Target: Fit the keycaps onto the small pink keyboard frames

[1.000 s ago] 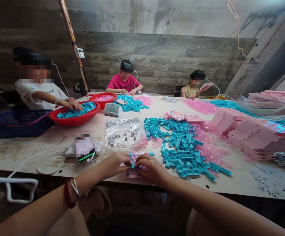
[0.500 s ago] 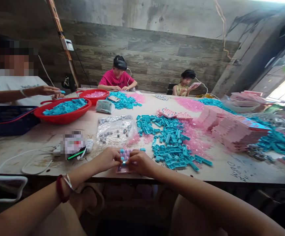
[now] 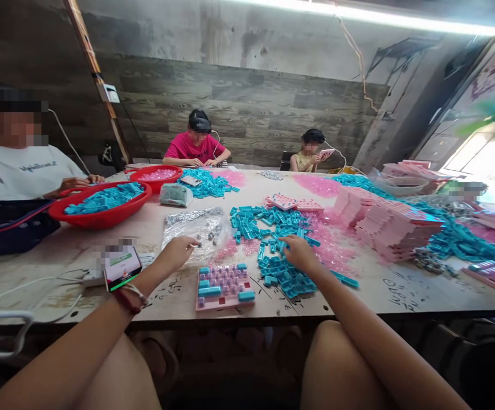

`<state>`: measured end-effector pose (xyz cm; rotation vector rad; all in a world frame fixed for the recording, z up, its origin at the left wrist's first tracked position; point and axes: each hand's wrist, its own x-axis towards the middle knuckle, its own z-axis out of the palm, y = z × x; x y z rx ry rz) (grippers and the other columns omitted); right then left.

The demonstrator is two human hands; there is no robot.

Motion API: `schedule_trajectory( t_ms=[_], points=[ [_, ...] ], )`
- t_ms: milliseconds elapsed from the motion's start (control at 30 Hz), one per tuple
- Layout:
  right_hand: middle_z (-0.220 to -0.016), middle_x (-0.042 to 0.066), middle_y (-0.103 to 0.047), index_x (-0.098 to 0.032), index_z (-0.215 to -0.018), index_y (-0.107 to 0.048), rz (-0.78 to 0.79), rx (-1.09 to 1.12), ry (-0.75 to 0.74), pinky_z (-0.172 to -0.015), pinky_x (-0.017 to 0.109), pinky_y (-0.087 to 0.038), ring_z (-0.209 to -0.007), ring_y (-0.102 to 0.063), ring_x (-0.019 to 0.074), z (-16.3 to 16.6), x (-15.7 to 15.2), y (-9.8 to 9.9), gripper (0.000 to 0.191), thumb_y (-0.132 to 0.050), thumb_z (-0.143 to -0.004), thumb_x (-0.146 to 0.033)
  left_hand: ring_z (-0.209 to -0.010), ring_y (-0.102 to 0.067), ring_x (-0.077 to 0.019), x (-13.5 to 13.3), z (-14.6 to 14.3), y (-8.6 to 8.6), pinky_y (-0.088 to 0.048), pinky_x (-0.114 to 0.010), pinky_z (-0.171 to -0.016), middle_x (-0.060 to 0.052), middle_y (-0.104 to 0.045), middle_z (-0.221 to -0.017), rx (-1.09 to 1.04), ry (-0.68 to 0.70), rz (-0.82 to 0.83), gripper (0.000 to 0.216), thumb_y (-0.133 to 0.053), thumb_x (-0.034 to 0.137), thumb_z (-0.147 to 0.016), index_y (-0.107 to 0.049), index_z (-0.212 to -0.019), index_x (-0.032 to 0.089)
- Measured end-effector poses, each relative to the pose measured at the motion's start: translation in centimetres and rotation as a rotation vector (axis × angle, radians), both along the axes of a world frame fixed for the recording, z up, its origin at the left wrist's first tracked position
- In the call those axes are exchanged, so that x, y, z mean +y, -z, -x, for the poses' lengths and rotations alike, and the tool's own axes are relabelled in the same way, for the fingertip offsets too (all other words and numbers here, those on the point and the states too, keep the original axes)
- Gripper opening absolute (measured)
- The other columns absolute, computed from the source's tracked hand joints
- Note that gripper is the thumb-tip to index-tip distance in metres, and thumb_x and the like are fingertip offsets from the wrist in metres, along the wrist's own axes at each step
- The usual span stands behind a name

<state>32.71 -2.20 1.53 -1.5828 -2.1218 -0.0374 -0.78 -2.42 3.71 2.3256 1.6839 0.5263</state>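
Note:
A pink keypad tray lies flat near the table's front edge, with pale pink caps and a few blue keys set in it. Neither hand touches it. My left hand rests at the edge of a clear plastic bag of small grey parts, fingers curled together in a pinch. My right hand lies on the pile of blue key pieces, right of the tray. Its fingers are bent down among the pieces, and what they hold is hidden.
A phone with white cables lies at the left. Red bowls of blue and pink pieces stand far left. Stacked pink trays and loose pink bits fill the right. Three other people sit around the table.
Both hands have let go of the pink tray, which now lies on the table. The left hand has moved to the bag and the right hand to the blue pile.

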Motion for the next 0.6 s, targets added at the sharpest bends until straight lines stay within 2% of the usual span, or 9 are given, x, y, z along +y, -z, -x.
schedule_trajectory(
  t_ms=[67, 167, 333, 467, 600],
  points=[
    [-0.115, 0.01, -0.06, -0.019, -0.107, -0.065, 0.036, -0.055, 0.136, -0.093, 0.038, -0.042, -0.107, -0.054, 0.0254, -3.1, 0.8, 0.9, 0.038, -0.05, -0.075, -0.007, -0.098, -0.058, -0.0196, 1.5, -0.1, 0.7, -0.043, -0.029, -0.09, -0.007, -0.066, -0.105, 0.06, -0.026, -0.07, 0.035, -0.04, 0.012, -0.076, -0.066, -0.099, 0.014],
    [-0.125, 0.009, -0.054, -0.022, -0.108, -0.064, 0.052, -0.07, 0.114, -0.094, 0.038, -0.042, -0.113, -0.051, 0.0249, -5.3, 1.2, 2.0, 0.038, -0.048, -0.077, -0.008, -0.101, -0.056, -0.0197, 3.3, -0.8, 2.0, -0.041, -0.03, -0.093, -0.008, -0.064, -0.105, 0.116, 0.046, -0.114, 0.036, -0.04, 0.008, -0.074, -0.065, -0.099, 0.014],
    [-0.126, 0.004, -0.053, -0.026, -0.107, -0.065, 0.084, -0.138, 0.036, -0.092, 0.039, -0.042, -0.112, -0.051, 0.0244, -4.6, 1.5, 1.9, 0.044, -0.047, -0.075, -0.003, -0.083, -0.057, -0.0167, 4.4, -1.3, 3.7, -0.045, -0.029, -0.083, -0.01, -0.056, -0.102, 0.21, 0.096, -0.107, 0.025, -0.043, 0.009, -0.075, -0.066, -0.082, 0.013],
    [-0.121, 0.002, -0.058, -0.027, -0.105, -0.066, 0.106, -0.167, 0.057, -0.09, 0.039, -0.041, -0.109, -0.052, 0.0257, -3.6, 1.8, 1.4, 0.048, -0.05, -0.069, 0.001, -0.08, -0.056, -0.0153, 4.3, -1.1, 4.0, -0.044, -0.028, -0.082, -0.01, -0.052, -0.101, 0.235, 0.087, -0.098, 0.024, -0.04, 0.012, -0.08, -0.064, -0.078, 0.012],
    [-0.111, 0.001, -0.064, -0.029, -0.101, -0.067, 0.05, -0.164, 0.101, -0.087, 0.041, -0.04, -0.106, -0.052, 0.0258, -2.9, 1.8, 1.0, 0.036, -0.052, -0.076, -0.008, -0.08, -0.055, -0.0157, 4.2, -1.2, 3.9, -0.043, -0.028, -0.081, -0.01, -0.05, -0.099, 0.254, 0.061, -0.097, 0.024, -0.038, 0.014, -0.082, -0.062, -0.08, 0.011]
  ],
)
